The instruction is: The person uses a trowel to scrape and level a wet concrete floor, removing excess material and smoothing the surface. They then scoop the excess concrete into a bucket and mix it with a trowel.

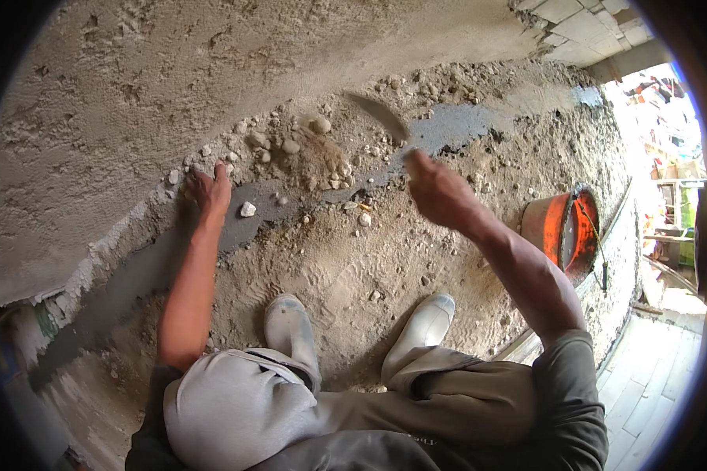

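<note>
**Shirt (330, 457) and knees (239, 396) at the near edge; both hands at the rubble along the wall**

Nearest the viewer lie the dark shirt and the bent knees, with two pale boots (291, 323) set apart on the dirt (346, 290) just beyond.

Right hand (440, 191): closed in a fist around the grip of the tool (379, 116). Its curved grey blade points far and left, over the rubble (291, 145); it is blurred, and whether the tip touches the stones cannot be told.

Left hand (210, 192): at the wall's (149, 86) foot, to the left of the tool and well apart from it. The digits are parted and slightly bent, with nothing seen in their grasp; small stones lie just beyond the fingertips. A single white stone (247, 209) rests on the grey strip (141, 271), just right of the wrist.

Surroundings: the strip runs from near left to far right, partly covered by rubble. The bucket (546, 222), orange and dull grey, stands to the right, beside the right forearm.

Step in hand, as judged: loosening or shifting rubble with the tool while the free hand tends the stones. The next move seems to call for a firm grip, a low blade angle, and the left hand kept clear of the blade's path.
</note>
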`<control>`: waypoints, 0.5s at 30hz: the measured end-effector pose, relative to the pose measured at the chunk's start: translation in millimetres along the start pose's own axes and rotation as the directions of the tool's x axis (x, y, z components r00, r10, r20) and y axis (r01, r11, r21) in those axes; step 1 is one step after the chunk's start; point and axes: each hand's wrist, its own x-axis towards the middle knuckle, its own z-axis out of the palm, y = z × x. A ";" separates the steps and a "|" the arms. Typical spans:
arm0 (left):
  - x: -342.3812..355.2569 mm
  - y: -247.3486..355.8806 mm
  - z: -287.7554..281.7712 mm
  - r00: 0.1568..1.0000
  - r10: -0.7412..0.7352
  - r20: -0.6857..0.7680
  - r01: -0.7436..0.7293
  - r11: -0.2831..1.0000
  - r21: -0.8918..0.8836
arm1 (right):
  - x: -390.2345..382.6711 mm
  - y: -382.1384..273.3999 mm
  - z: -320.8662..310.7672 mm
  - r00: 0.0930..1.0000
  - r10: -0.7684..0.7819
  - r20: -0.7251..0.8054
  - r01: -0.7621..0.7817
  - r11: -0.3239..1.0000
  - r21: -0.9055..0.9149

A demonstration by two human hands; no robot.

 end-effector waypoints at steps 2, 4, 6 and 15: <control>-15.6 13.1 -3.6 0.999 -0.004 0.036 0.003 0.999 0.035 | 0.3 33.7 8.4 0.983 0.147 -0.110 -0.152 0.988 -0.040; -13.5 14.7 -8.7 0.999 0.026 0.020 -0.027 0.999 0.046 | 3.0 51.1 24.8 0.941 0.323 -0.098 -0.319 0.946 0.049; -1.5 1.0 2.7 0.996 0.087 0.000 -0.086 0.995 0.047 | 12.7 78.6 80.3 0.969 -0.052 -0.242 -0.070 0.881 -0.468; -10.8 -11.5 9.3 0.997 0.065 -0.046 -0.065 0.998 0.009 | -17.6 3.5 146.4 0.872 -0.489 -0.004 0.270 0.488 -0.830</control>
